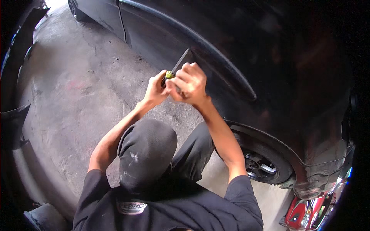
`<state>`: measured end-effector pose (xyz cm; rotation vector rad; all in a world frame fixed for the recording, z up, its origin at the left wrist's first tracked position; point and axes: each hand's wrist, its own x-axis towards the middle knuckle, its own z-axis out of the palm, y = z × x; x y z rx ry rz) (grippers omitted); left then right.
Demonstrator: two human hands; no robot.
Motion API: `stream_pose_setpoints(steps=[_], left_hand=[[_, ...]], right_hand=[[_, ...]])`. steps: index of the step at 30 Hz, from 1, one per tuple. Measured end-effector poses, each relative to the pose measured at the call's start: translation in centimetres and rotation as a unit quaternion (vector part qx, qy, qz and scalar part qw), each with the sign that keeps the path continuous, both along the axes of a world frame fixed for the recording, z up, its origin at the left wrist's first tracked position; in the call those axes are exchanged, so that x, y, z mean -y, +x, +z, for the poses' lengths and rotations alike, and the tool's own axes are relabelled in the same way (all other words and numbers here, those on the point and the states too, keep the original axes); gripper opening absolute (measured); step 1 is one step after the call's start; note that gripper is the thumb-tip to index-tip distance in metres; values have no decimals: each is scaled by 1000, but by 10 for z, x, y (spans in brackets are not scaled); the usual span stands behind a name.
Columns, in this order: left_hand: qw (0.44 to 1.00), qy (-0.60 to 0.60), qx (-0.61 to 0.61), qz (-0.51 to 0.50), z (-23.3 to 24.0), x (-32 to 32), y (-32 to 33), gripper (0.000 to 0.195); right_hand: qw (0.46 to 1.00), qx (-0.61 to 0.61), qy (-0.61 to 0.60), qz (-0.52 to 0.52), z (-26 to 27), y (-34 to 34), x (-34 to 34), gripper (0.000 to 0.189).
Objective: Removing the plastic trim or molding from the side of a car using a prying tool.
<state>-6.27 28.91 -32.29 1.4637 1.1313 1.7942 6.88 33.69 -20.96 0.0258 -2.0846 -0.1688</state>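
My left hand (157,89) is closed around the dark handle of a tool with a yellow-green collar (170,74), perhaps a screwdriver. From the collar a flat metal shaft (180,60) points up and right, its tip at or close to the dark car's lower door panel (162,43). Beside the handle is my right hand (189,82), fingers curled and slightly blurred. Its palm is hidden, so I cannot tell whether it grips anything. A long raised crease (214,49) runs along the car body above both hands.
The car's wheel (261,166) sits in its arch at the lower right, near my right forearm. Rough concrete floor (72,95) spreads to the left. A grey container-like object (47,218) stands at the lower left, and a red vehicle (303,212) shows at the lower right.
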Motion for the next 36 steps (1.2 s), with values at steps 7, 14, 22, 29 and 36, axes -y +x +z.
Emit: stream_pose_setpoints(steps=[7, 14, 22, 29, 36], left_hand=[[983, -44, -154, 92, 0, 0, 12, 14], [983, -101, -133, 79, 8, -17, -21, 15], [970, -58, -185, 146, -16, -34, -21, 15], [991, -32, -55, 120, -1, -40, -46, 15], [986, -28, -69, 146, 0, -41, -45, 17]], right_hand=[[998, 26, 50, 32, 6, -37, -48, 20], [991, 111, 25, -64, -8, -84, -63, 29], [988, 62, 139, 12, 3, -74, -58, 15], [991, 126, 32, -24, -4, -123, -71, 30], [995, 66, 73, -2, -1, -100, -62, 19]])
